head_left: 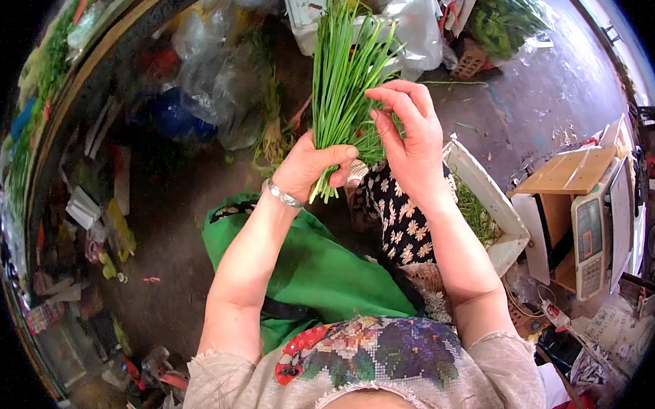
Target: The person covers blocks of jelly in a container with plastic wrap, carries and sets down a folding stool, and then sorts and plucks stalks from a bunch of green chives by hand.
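Note:
My left hand (311,167) is closed around the lower part of a bunch of garlic chives (344,74). The long green blades point away from me, and their pale cut ends stick out below my fist. At the right edge of the bunch is my right hand (411,131), its fingers bent and the thumb tip a little apart from the index finger. Those fingertips are beside or just touching the outer blades; I cannot tell which. A green apron (318,255) lies over my lap, beside dark trousers with a daisy print (407,215).
To my right stands a white foam box (512,238) with loose greens inside. Beyond it is a scale with a keypad (589,238) beside a wooden box (563,174). Ahead are a white container (302,21), a brick (469,59) and leafy greens (507,22). Plastic bags (223,83) lie left.

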Demonstrator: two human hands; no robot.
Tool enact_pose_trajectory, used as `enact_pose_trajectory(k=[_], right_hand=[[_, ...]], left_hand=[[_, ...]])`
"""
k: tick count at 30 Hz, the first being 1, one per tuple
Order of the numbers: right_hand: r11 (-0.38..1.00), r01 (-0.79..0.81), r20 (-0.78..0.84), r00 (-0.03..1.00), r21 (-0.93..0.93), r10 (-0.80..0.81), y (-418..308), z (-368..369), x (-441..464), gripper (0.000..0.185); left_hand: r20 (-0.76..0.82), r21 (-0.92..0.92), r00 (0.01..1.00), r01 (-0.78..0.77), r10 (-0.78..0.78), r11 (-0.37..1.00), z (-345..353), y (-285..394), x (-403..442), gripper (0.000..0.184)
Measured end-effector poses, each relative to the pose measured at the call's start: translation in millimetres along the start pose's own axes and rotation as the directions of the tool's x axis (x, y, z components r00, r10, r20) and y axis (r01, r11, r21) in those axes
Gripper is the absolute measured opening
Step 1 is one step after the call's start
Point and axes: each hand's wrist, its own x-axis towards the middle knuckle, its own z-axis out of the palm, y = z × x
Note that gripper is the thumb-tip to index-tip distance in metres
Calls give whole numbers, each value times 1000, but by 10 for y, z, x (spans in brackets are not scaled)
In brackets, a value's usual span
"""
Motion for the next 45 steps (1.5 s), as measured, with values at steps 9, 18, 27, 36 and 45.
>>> enact_pose_trajectory(k=[9, 18, 27, 36, 45], right_hand=[[988, 90, 5, 996, -129, -90, 108, -36, 73, 29], [967, 154, 77, 987, -201, -141, 153, -98, 21, 16], [961, 215, 131, 972, -175, -193, 225, -71, -63, 16], [998, -23, 1, 1000, -59, 23, 196, 38, -73, 10], [937, -72, -207, 978, -343, -1, 442, -579, 175, 29]], left_hand=[[-3, 54, 1000, 19, -18, 998, 83, 35, -25, 33], [-121, 134, 992, -21, 38, 991, 78, 5, 4, 30], [-278, 197, 958, -21, 77, 980, 35, -25, 41, 28], [-249, 144, 968, 1, 35, 990, 96, 3, 11, 14], [-95, 25, 994, 62, -59, 998, 54, 60, -55, 15]])
